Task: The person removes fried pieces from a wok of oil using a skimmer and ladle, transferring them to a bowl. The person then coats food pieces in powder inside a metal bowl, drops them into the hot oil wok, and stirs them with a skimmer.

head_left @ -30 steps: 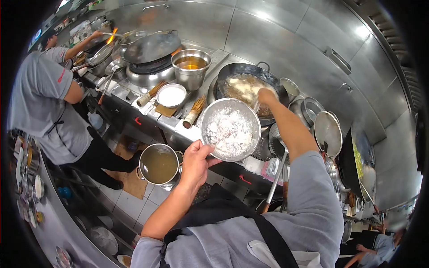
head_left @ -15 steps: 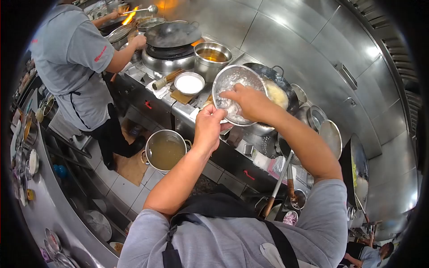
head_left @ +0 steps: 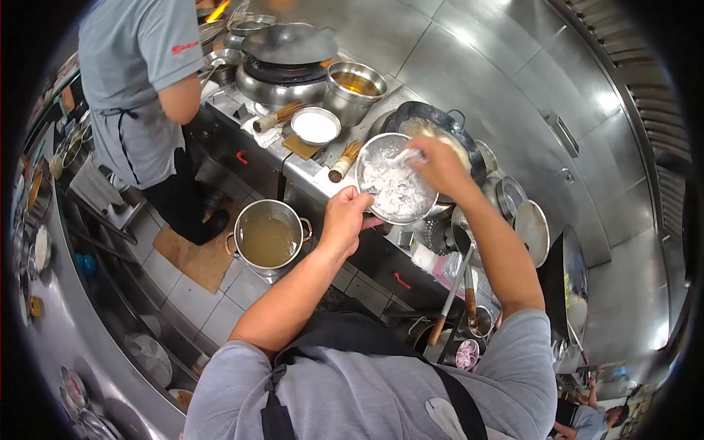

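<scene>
My left hand (head_left: 347, 222) grips the near left rim of a round metal bowl (head_left: 419, 213), thumb over the edge. White floury pieces (head_left: 392, 180) lie in the bowl. Over the bowl's far right rim, my right hand (head_left: 438, 163) pinches a white, flour-coated piece (head_left: 403, 157). Just behind that hand, a black wok (head_left: 473, 139) holds bubbling oil with pale food, partly hidden by the hand and bowl.
A co-worker (head_left: 136, 88) stands at the left. On the counter are a pot of amber liquid (head_left: 345, 110), a bowl of white contents (head_left: 315, 126) and a bamboo brush (head_left: 343, 163). A pot of cloudy liquid (head_left: 268, 235) stands lower down. Ladle handles (head_left: 449, 304) stick out at the right.
My right hand was over the wok, then went into the bowl, and has now lifted toward the bowl's right rim with a coated piece. The co-worker appears farther right in view.
</scene>
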Tool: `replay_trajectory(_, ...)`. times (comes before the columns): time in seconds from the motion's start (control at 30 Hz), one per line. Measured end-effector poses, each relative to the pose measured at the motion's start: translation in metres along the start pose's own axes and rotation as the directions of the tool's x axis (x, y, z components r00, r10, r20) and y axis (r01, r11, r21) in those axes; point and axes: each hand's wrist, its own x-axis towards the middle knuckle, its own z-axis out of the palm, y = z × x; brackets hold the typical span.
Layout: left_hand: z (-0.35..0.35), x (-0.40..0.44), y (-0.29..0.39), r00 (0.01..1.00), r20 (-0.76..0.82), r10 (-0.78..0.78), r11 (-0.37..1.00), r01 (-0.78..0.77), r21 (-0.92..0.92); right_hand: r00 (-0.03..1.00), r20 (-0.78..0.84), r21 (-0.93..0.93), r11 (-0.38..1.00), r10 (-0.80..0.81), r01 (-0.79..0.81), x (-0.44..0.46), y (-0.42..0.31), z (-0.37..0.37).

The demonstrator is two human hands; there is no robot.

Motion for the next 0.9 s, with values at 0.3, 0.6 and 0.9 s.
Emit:
replay_trajectory(0.3, -0.006, -0.003, -0.004, 0.998, -0.054, 0.036, 0.999, -0.037, -0.015, 0.973, 0.162, 0.538, 0.812, 0.166, -0.228, 0.008, -0.007, -0.027)
replay_trajectory(0.6, -0.004, -0.003, 0.006, 0.981, -0.099, 0.169, 0.986, -0.166, 0.035, 0.966, 0.232, 0.47, 0.856, 0.117, -0.217, 0.012, 0.003, -0.001)
replay_trajectory(0.9, -0.009, -0.009, 0.015, 0.976, -0.126, 0.179, 0.984, -0.18, 0.007, 0.994, 0.096, 0.164, 0.986, -0.055, 0.039, 0.014, -0.021, 0.005)
